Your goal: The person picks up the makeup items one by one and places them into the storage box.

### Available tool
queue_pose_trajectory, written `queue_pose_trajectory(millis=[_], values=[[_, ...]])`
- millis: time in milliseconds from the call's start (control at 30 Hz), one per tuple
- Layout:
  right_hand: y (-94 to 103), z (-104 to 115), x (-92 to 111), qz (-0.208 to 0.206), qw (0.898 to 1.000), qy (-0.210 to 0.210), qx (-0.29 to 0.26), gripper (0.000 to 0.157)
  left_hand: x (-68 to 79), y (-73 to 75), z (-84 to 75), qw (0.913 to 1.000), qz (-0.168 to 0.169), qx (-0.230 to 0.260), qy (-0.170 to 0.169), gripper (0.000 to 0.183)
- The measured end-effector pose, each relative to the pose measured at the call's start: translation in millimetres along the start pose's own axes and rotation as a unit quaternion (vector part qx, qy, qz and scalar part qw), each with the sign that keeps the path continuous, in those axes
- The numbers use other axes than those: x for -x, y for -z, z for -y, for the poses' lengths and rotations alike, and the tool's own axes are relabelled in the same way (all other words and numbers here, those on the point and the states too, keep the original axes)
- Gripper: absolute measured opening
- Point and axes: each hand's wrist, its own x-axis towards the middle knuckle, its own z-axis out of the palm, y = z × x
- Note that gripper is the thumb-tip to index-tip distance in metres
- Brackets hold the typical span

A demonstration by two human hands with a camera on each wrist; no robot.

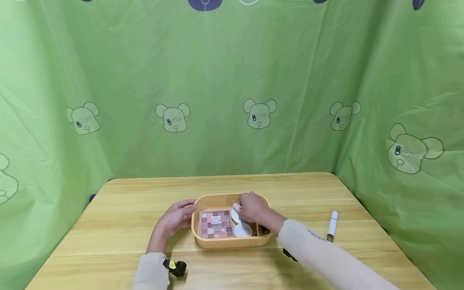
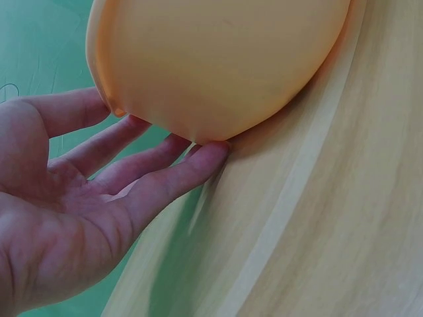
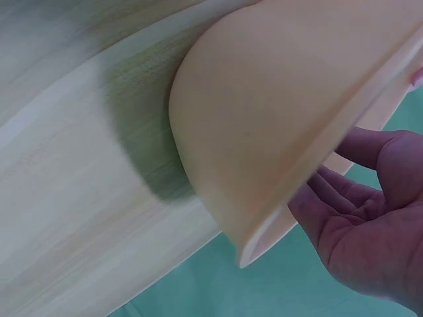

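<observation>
A peach-coloured plastic basket stands on the table. My left hand touches its left end with extended fingers, which lie along the outer wall in the left wrist view. My right hand reaches over the rim into the basket, its fingers bent. A small tube with a pale pink cap pokes out at its left side, pinched in the fingers; the rest of it is hidden. Inside the basket lie an eyeshadow palette at the left and a round silvery disc near the middle, with another disc partly under my right hand.
A white-capped cosmetic tube lies on the wooden table right of the basket, close to my right forearm. More small items, partly covered, fill the basket's right end. Green curtains with bear prints enclose the back and sides.
</observation>
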Motion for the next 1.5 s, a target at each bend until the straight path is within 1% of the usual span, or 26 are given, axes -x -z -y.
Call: queue_pose_trajectory(millis=[133, 200, 300, 433, 600, 800, 1000, 1200, 1300, 1500], values=[[6.2, -0.7, 0.3, -0.007, 1.000, 0.002, -0.014, 0.020, 0.0, 1.0, 1.3, 1.0000, 0.005, 0.001, -0.001, 0.048], [9.3, -1.8, 0.1, -0.004, 1.000, -0.006, -0.028, 0.016, 0.0, 1.1, 1.3, 1.0000, 0.006, 0.002, -0.001, 0.048], [13.5, -5.1, -0.4, -0.008, 0.999, -0.015, -0.032, 0.011, -0.4, 0.8, 1.3, 1.0000, 0.006, 0.002, -0.001, 0.047], [21.5, -13.2, -0.8, -0.045, 0.998, -0.003, -0.035, 0.009, -0.8, 0.7, 1.9, 1.0000, 0.004, 0.000, -0.002, 0.047], [33.7, -30.2, -0.1, -0.075, 0.996, -0.005, -0.036, 0.010, -1.0, 0.8, 1.5, 1.0000, 0.001, 0.003, 0.000, 0.047], [45.0, -56.8, 3.4, -0.089, 0.995, -0.029, -0.017, 0.009, -1.0, 0.1, 1.1, 1.0000, 0.000, 0.004, 0.002, 0.047], [56.6, -89.3, 13.3, -0.091, 0.994, -0.060, -0.016, 0.012, -0.6, 0.3, 1.4, 1.0000, -0.004, 0.002, 0.004, 0.046], [61.2, -129.3, 22.9, -0.069, 0.992, -0.101, -0.007, 0.009, 0.1, 0.7, 1.7, 1.0000, -0.004, -0.003, 0.003, 0.047], [61.3, -148.3, 28.0, -0.063, 0.991, -0.114, -0.005, 0.010, 0.1, 0.9, 2.0, 1.0000, -0.003, -0.004, 0.002, 0.047], [59.9, -177.9, 38.5, -0.055, 0.990, -0.126, -0.016, 0.020, 0.2, 1.3, 2.7, 1.0000, 0.000, -0.003, 0.002, 0.047]])
